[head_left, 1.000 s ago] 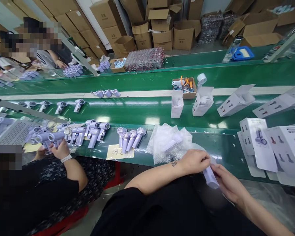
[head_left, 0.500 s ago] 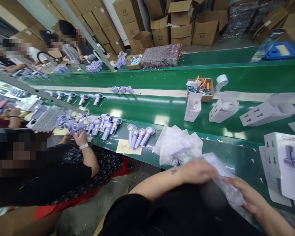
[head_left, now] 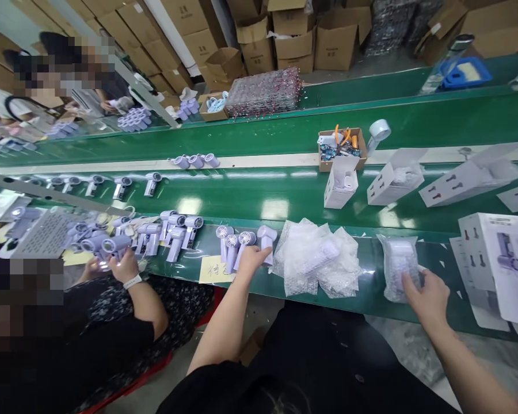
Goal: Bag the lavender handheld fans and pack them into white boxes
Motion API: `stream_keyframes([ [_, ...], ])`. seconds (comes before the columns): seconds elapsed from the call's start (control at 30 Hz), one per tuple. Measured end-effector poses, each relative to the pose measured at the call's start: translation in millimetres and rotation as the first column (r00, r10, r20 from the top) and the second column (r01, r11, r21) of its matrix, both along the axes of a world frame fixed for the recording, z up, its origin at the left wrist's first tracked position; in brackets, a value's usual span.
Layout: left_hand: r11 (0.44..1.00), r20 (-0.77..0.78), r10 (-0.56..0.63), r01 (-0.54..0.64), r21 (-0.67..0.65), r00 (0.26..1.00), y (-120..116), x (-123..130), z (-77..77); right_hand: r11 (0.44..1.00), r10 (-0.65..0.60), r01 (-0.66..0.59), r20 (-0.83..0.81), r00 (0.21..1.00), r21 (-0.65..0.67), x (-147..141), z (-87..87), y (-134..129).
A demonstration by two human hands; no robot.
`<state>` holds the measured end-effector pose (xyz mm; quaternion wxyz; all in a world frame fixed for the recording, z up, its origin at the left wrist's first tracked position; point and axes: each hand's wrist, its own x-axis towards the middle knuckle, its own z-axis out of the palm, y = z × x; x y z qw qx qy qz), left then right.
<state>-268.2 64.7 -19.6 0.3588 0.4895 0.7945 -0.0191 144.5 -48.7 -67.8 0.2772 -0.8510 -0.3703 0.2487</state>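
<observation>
My left hand (head_left: 254, 261) is at the small group of purple handheld fans (head_left: 232, 244), its thumb and fingers at the rightmost fan (head_left: 266, 234); whether it grips that fan I cannot tell. My right hand (head_left: 427, 293) rests at a bubble-wrapped fan (head_left: 400, 267) lying on the bench, thumb on the wrap and fingers spread along its right side. Between my hands lies a pile of clear bubble bags (head_left: 297, 256) with a wrapped purple item (head_left: 322, 257) on it. A yellow handwritten note (head_left: 213, 270) lies beside the fans.
Open white boxes (head_left: 341, 190) line the green belt (head_left: 242, 192), near a carton of tools (head_left: 328, 167). Printed boxes (head_left: 487, 259) stand at right. A co-worker's hand (head_left: 125, 267) holds fans at left, by more fans (head_left: 149, 236).
My hands have moved apart. The wrapped fan they both held now lies on the bench under my right hand, and my left hand has reached left to the fans. The view has shifted.
</observation>
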Motion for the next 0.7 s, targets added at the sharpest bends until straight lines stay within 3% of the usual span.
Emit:
stream_keyframes([
  [0.03, 0.998, 0.191, 0.047, -0.052, 0.018, 0.98, -7.0, 15.4, 3.1, 0.998, -0.026, 0.029, -0.057, 0.998, 0.052, -13.4, 9.3, -1.7],
  [0.07, 0.994, 0.398, 0.086, -0.103, 0.021, 0.913, -15.8, 34.9, 5.8, 0.994, -0.039, 0.058, -0.211, 0.977, 0.088, -29.1, 18.4, -1.9],
  [0.1, 0.994, 0.567, 0.095, -0.111, -0.005, 0.818, -25.8, 58.1, 7.3, 0.996, -0.004, 0.044, -0.45, 0.893, 0.078, -45.3, 26.5, -0.8],
  [0.17, 0.998, 0.738, 0.032, 0.02, -0.062, 0.673, -46.1, 110.5, 6.1, 0.999, 0.041, -0.019, -0.853, 0.52, 0.037, -72.1, 38.1, 4.0],
  [0.2, 0.987, 0.765, -0.041, 0.144, -0.068, 0.643, -54.4, 136.5, 3.0, 1.0, 0.026, -0.017, -0.936, 0.351, 0.021, -79.0, 41.2, 6.4],
  [0.23, 0.967, 0.77, -0.145, 0.255, -0.024, 0.621, -60.5, 160.3, -1.5, 1.0, -0.008, 0.029, -0.966, 0.258, 0.0, -80.1, 42.5, 7.9],
  [0.3, 0.882, 0.625, -0.453, 0.424, 0.208, 0.636, -64.6, 197.3, -13.6, 0.979, -0.096, 0.202, -0.961, 0.259, -0.043, -65.0, 41.7, 6.5],
  [0.37, 0.678, 0.287, -0.734, 0.634, 0.373, 0.616, -59.5, 218.1, -26.7, 0.945, -0.173, 0.32, -0.933, 0.315, -0.067, -34.4, 39.4, -1.1],
  [0.43, 0.468, 0.002, -0.87, 0.825, 0.315, 0.493, -49.6, 225.3, -36.3, 0.945, -0.209, 0.312, -0.914, 0.347, -0.097, -2.2, 38.0, -12.4],
  [0.47, 0.413, -0.052, -0.896, 0.871, 0.266, 0.441, -44.2, 225.4, -38.4, 0.953, -0.216, 0.279, -0.911, 0.352, -0.118, 10.8, 37.6, -18.2],
  [0.5, 0.401, -0.052, -0.903, 0.88, 0.254, 0.426, -38.9, 223.8, -38.2, 0.96, -0.218, 0.242, -0.912, 0.348, -0.137, 20.5, 37.1, -23.6],
  [0.53, 0.436, -0.007, -0.889, 0.849, 0.297, 0.459, -33.9, 221.1, -35.6, 0.966, -0.217, 0.209, -0.917, 0.335, -0.152, 26.8, 36.4, -28.1],
  [0.57, 0.514, 0.086, -0.847, 0.769, 0.38, 0.524, -29.3, 217.7, -31.0, 0.969, -0.218, 0.184, -0.924, 0.314, -0.166, 30.1, 35.3, -31.7],
  [0.63, 0.743, 0.416, -0.657, 0.447, 0.498, 0.629, -21.4, 210.6, -18.2, 0.97, -0.22, 0.157, -0.942, 0.253, -0.185, 30.2, 32.2, -35.6],
  [0.67, 0.849, 0.608, -0.513, 0.256, 0.462, 0.606, -18.2, 207.6, -11.6, 0.971, -0.218, 0.149, -0.952, 0.217, -0.188, 28.5, 30.6, -36.0],
  [0.7, 0.929, 0.77, -0.348, 0.089, 0.358, 0.535, -15.8, 205.4, -6.1, 0.973, -0.209, 0.133, -0.962, 0.175, -0.187, 26.3, 29.2, -35.4],
])
